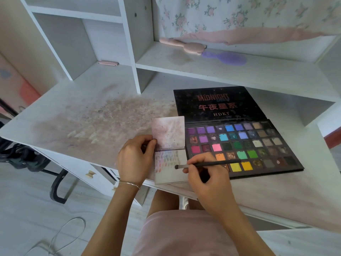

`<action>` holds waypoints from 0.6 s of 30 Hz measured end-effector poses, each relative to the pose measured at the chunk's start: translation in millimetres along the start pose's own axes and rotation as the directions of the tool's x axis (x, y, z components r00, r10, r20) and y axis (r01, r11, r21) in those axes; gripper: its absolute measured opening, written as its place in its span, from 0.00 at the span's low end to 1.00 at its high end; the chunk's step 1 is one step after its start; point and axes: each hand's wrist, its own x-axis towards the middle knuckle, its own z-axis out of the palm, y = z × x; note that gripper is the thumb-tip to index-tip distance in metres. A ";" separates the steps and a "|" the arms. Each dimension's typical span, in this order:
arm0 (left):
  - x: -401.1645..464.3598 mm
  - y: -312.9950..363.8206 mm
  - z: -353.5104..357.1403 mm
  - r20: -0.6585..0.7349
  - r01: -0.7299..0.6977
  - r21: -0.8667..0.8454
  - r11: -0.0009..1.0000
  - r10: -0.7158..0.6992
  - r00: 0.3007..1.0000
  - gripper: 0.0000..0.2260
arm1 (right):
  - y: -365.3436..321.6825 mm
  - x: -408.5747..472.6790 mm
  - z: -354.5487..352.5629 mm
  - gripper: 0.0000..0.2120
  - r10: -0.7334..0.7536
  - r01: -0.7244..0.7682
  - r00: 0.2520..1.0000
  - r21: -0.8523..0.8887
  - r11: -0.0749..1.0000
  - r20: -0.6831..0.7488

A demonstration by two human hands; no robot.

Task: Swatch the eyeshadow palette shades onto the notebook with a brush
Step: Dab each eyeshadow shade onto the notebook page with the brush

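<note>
A small open notebook (pixel 168 133) lies at the desk's front edge, its lower page covered in rows of small coloured swatches. My left hand (pixel 135 159) pinches the notebook's left edge near the spine. My right hand (pixel 208 174) holds a thin black brush (pixel 208 165) like a pen, its tip resting on the lower page just right of the swatches. The open eyeshadow palette (pixel 239 145) with many coloured pans sits directly to the right, its black lid lying flat behind it.
The white desk (pixel 83 117) is smeared with powder left of the notebook. A shelf behind holds a pink brush (pixel 184 45) and a purple brush (pixel 227 57). A floral cloth (pixel 239 15) hangs above. A dark chair (pixel 27 156) and a cable (pixel 64 231) are on the floor at left.
</note>
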 end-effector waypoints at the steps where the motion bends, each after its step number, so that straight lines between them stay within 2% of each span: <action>1: -0.1 -0.1 -0.1 -0.001 0.001 0.000 1.000 -0.001 1.000 0.04 | -1.5 0.6 4.8 0.03 -0.011 0.012 1.000 -0.009 1.000 0.017; 9: -0.2 -0.2 -0.6 -0.011 -0.023 0.003 1.000 0.023 1.000 0.04 | -6.9 2.7 21.6 0.02 -0.114 0.113 0.993 -0.152 0.982 -0.002; 18: -0.1 0.0 -1.0 -0.006 -0.008 0.014 1.000 0.008 1.000 0.04 | -5.3 2.6 24.0 0.02 -0.148 0.146 0.989 -0.211 0.966 0.004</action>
